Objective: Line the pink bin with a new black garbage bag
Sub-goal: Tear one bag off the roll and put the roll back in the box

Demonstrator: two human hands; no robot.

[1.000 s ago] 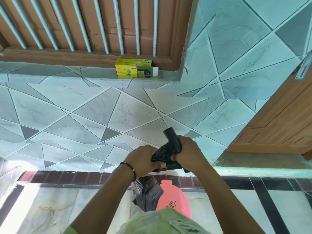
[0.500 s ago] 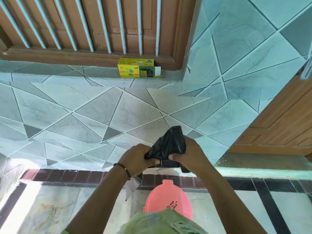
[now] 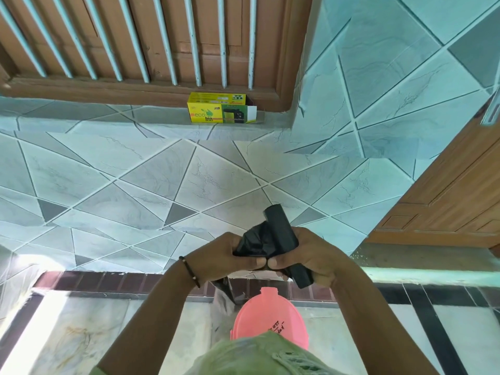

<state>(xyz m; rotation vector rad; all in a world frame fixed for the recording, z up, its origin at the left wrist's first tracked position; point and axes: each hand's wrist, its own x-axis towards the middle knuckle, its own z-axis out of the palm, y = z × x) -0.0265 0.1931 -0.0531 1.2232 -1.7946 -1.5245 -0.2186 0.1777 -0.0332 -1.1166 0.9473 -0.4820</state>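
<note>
I hold a black roll of garbage bags (image 3: 281, 234) in front of me at chest height. My right hand (image 3: 308, 255) grips the roll's lower half. My left hand (image 3: 219, 253) pinches the loose crumpled bag end (image 3: 254, 243) coming off it, and the two thumbs touch under the roll. Straight below on the floor stands the pink bin (image 3: 266, 318) with its pink lid shut and dark handwriting on top. A strip of black plastic (image 3: 226, 289) hangs down behind the bin from my hands.
A yellow and green bin-bag box (image 3: 219, 110) lies open on the tiled window ledge below the barred wooden window (image 3: 135, 41). A wooden door (image 3: 446, 190) stands at the right. My green garment (image 3: 257, 358) covers the bin's near edge.
The roll has turned more upright in my right hand, its end poking up. My hands stayed together; the view shifted slightly and shows more of the pink lid than a second ago.
</note>
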